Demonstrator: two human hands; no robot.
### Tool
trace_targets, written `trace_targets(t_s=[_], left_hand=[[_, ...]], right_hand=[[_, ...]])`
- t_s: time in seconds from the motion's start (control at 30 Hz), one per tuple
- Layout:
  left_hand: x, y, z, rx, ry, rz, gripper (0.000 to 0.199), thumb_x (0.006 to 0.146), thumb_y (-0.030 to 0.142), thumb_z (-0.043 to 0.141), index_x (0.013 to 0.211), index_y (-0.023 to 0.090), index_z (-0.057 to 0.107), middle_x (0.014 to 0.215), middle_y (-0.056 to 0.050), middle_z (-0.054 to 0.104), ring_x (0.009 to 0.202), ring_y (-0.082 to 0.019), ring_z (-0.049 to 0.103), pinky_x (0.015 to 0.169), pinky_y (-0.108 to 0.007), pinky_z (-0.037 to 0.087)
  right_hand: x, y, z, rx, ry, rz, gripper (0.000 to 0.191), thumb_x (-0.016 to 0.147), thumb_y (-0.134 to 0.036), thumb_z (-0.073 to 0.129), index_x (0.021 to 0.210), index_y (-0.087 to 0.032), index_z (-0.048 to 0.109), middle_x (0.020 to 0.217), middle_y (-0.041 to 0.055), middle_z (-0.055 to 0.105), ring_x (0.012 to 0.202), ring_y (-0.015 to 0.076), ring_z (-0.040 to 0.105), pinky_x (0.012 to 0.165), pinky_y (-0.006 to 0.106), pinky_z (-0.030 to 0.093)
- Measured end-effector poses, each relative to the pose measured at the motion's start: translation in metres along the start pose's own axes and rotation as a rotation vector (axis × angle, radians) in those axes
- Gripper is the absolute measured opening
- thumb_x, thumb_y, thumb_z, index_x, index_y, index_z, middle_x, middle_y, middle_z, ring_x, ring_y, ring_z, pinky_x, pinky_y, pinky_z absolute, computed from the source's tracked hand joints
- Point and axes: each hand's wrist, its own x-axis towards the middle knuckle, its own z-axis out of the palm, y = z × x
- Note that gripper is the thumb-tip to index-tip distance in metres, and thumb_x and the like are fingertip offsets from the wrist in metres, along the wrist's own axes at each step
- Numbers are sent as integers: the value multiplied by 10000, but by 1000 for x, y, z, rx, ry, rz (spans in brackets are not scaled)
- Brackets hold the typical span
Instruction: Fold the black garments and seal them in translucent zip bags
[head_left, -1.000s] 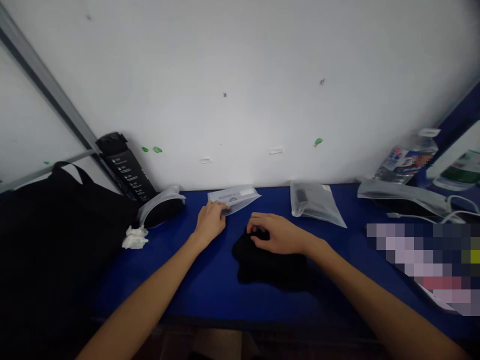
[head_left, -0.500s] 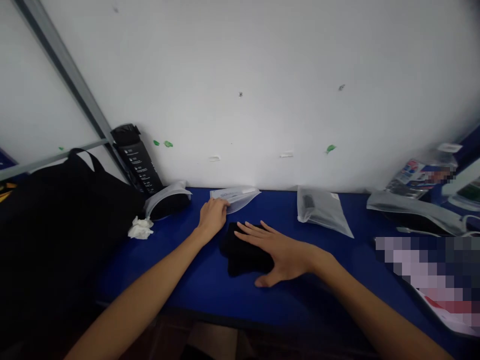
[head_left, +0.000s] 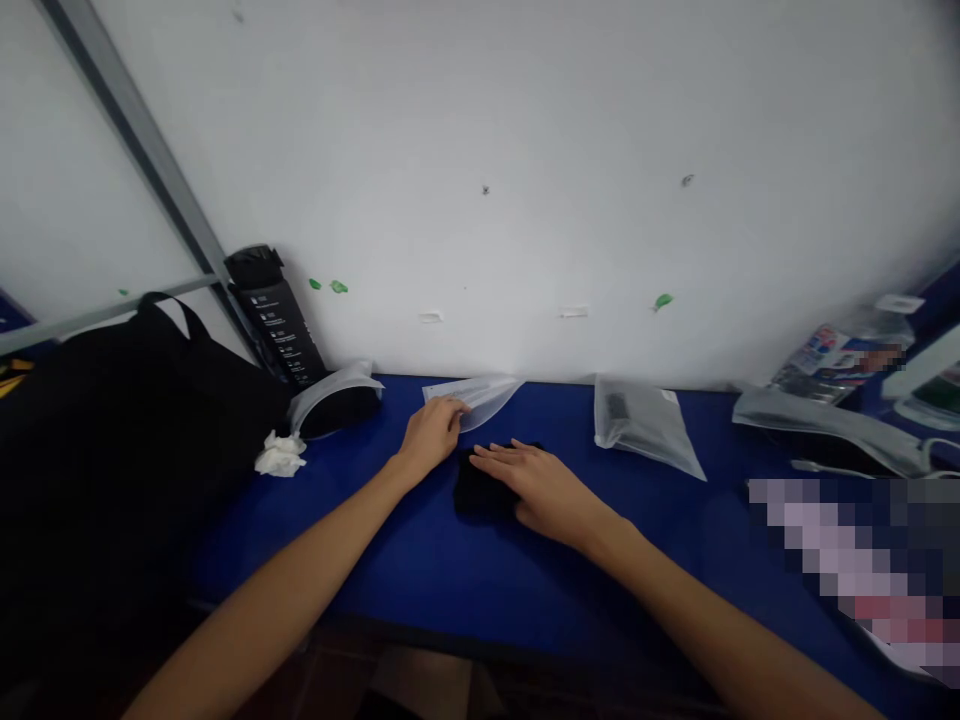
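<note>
R hand lies open, fingers out, on the black cloth, prob. to keep it flat on the desk. L hand, fingers bent, touches the clear pouch just behind, maybe steadying it; can't tell if it's gripping.

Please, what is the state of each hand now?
Left hand: partly curled, fingers at the clear pouch; grip cannot be told.
Right hand: open, palm down on the black cloth.
</note>
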Motion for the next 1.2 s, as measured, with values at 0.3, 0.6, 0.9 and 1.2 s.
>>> trace_targets(t_s=[0.3, 0.6, 0.9, 1.2], left_hand=[[-8, 15, 13, -286, 51, 173, 219, 982, 160, 608, 1174, 171, 712, 1175, -100, 755, 1128, -286, 705, 1067, -468, 542], [-3, 11, 2, -315, -66, 267, 628, 878, 149, 686, 1482, 269, 567, 1488, -103, 612, 1380, -281, 591, 1165, -478, 483], [-12, 39, 6, -154, -67, 357, 847, 716, -120, 427, 1478, 211, 595, 1507, -110, 623, 1433, -267, 559, 1196, -496, 477], [-9, 29, -3, -311, -192, 460, 973, 673, -105, 475, 1552, 307, 535, 1494, -69, 643, 1403, -250, 597, 1192, -471, 504]], right_hand=[[-4, 2, -14, -30, 452, -255, 834, 898, -14, 486, 1654, -352, 384, 1710, 15, 352, 1607, 271, 287, 1338, 595, 167], [12, 32, 8, 116, 128, -102, 1085, 538, 68, 436, 1553, -298, 553, 1611, 68, 507, 1525, 248, 454, 1308, 592, 272], [10, 42, 4, -72, 171, 168, 887, 658, 73, 453, 1507, -145, 591, 1533, 170, 596, 1468, 308, 529, 1230, 519, 433], [12, 37, 4, -53, 94, 140, 599, 893, -158, 509, 1484, -89, 578, 1498, 208, 613, 1419, 328, 562, 1218, 528, 424]])
